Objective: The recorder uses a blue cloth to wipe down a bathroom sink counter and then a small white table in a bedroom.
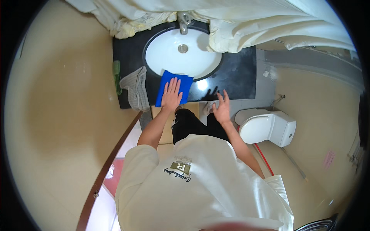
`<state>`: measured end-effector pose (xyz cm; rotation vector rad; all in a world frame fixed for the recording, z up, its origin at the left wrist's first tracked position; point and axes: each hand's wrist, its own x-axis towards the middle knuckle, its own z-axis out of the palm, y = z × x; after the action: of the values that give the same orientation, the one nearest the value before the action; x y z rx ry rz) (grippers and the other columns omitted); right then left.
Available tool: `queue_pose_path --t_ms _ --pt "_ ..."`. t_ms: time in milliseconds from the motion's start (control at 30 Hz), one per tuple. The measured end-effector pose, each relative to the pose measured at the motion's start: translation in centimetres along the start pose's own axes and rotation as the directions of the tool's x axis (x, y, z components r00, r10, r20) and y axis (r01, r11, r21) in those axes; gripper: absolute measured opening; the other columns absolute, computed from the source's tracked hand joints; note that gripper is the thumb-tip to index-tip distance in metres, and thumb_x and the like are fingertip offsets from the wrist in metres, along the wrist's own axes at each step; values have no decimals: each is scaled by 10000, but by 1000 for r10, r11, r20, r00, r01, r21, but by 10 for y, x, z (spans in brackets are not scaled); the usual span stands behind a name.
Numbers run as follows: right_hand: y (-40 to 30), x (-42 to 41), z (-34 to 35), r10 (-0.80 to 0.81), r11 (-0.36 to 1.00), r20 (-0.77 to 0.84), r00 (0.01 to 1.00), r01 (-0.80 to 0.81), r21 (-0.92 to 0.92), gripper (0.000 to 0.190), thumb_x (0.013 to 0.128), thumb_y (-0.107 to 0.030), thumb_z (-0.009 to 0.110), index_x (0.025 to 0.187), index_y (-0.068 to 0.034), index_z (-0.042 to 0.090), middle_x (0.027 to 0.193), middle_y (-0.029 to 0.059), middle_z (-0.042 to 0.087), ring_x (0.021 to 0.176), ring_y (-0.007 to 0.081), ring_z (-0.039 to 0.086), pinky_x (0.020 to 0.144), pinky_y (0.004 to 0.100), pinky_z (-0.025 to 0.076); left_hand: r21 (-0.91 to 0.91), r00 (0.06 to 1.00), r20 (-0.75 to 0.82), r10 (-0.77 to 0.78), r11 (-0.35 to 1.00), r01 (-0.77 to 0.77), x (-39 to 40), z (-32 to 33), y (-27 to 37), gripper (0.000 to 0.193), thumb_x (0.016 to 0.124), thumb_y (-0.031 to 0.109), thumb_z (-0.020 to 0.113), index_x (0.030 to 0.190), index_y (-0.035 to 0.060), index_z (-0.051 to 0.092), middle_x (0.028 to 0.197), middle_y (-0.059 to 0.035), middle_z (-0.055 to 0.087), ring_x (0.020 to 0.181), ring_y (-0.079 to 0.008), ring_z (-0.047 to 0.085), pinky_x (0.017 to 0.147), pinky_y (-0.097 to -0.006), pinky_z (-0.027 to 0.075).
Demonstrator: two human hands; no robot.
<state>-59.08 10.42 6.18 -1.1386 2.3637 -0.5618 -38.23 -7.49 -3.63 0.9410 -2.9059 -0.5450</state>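
Note:
My left hand [171,96] lies flat on a folded blue cloth [186,83], its fingers stretched out and not curled around it. The cloth spans the front strip of a black stone countertop [240,75] and laps over the near rim of a white oval washbasin [162,55]. Off the counter's front edge, my right hand [222,111] hangs in the air with fingers apart and nothing in it. Its dark reflection shows on the glossy stone. Left of the blue cloth, a grey striped cloth [137,89] drapes over the front edge.
A chrome faucet [183,26] stands behind the basin. White draped fabric [254,26] covers the counter's back. A green cloth or pad [116,76] sits at the left end. To the right is a white toilet [257,130]; a brown door edge [107,167] rises at left.

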Motion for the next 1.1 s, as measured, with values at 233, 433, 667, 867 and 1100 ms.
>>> queue_pose_path --t_ms 233,433,667,867,1100 --pt "8 -33 -13 172 984 -23 985 -171 43 638 836 -117 700 1439 -40 504 1596 276 277 1453 465 317 1208 489 319 92 986 -51 -159 982 163 -13 19 18 681 1032 345 410 1595 -2 249 1677 -179 216 1563 -335 158 1258 -522 100" --pt "56 -61 -23 384 923 -108 917 -382 38 651 864 -156 678 1460 4 471 1589 297 260 1436 474 332 1200 491 331 100 984 -59 -168 980 173 32 45 80 694 1032 350 389 1588 -37 238 1677 -199 206 1563 -367 134 1251 -546 82" --pt "113 -90 -40 491 868 -108 864 -475 145 650 876 -170 668 1466 6 458 1589 328 236 1444 493 312 1210 483 318 67 992 74 98 992 -103 94 65 178 733 1036 378 429 1590 -48 210 1677 -217 173 1560 -389 121 1249 -564 91" --pt "164 -110 -53 638 751 -114 762 -583 310 646 869 -151 681 1471 -62 463 1592 297 263 1447 480 325 1205 477 332 92 953 151 262 956 -277 148 84 243 756 1067 432 391 1601 -46 151 1690 -213 115 1568 -390 68 1251 -565 79" --pt "246 -147 -62 701 699 -189 688 -610 373 671 904 -192 688 1475 20 407 1554 347 284 1401 523 350 1155 539 375 151 914 324 243 941 -304 180 85 305 848 1060 508 391 1596 -76 89 1685 -263 51 1560 -439 18 1240 -584 41"
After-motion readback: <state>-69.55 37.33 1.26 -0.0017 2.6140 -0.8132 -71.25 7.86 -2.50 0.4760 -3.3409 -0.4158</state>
